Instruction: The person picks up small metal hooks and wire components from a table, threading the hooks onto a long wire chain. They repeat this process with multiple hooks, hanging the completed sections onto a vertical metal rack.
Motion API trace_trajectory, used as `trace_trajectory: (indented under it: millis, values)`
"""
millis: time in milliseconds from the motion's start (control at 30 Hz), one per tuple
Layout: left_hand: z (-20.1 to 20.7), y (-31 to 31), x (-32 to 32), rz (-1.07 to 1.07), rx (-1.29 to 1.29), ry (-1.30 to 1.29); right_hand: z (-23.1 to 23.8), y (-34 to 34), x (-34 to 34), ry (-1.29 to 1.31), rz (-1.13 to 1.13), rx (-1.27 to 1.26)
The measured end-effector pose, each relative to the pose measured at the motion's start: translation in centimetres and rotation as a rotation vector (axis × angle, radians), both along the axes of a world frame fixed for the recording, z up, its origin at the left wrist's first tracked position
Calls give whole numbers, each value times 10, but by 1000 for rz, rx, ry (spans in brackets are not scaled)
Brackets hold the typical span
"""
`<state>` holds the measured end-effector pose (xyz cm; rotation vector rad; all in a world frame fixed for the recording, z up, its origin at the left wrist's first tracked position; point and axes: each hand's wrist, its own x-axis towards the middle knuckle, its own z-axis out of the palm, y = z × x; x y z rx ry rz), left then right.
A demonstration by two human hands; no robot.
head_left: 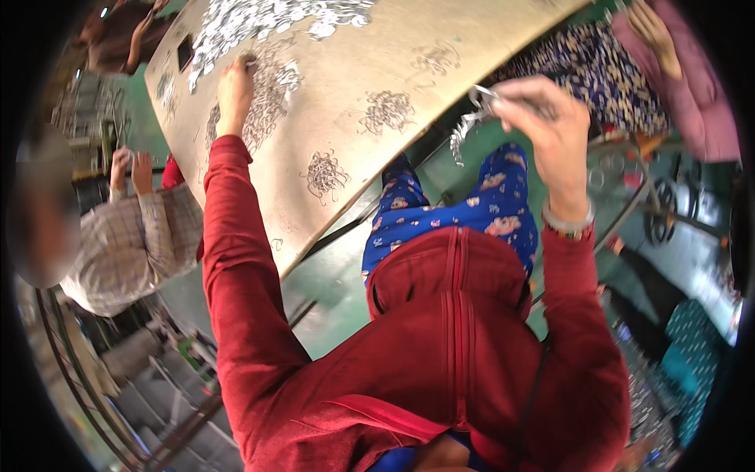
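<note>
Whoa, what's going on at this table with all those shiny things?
A person in a red jacket is handling small metal-looking pieces at a table. Their right hand holds up a dangling silver cluster, just off the table's edge. Their left hand is at a spread of small pieces; whether it grips any is hard to tell. A shiny heap lies farther away, with smaller clumps nearer.

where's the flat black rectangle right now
In the head view, the flat black rectangle lies at upper left on the tan tabletop, just left of the large heap of shiny silver metal pieces, up-left of the person's left hand.
</note>
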<state>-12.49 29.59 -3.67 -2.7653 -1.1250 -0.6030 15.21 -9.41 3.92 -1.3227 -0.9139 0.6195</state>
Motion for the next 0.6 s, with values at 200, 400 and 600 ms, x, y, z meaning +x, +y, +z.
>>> trace_trajectory:
  millis: [200, 400, 600]
  values:
    - [-33, -4, 29, 72, -264, 51, 5, -7, 21, -71, -14, -4]
    - [11, -45, 65, -43, -691, -291, 10, 1, 24, 34, 111, 263]
    - [131, -197, 156, -574, -1166, -702, 14, -3, 32, 4, -83, 214]
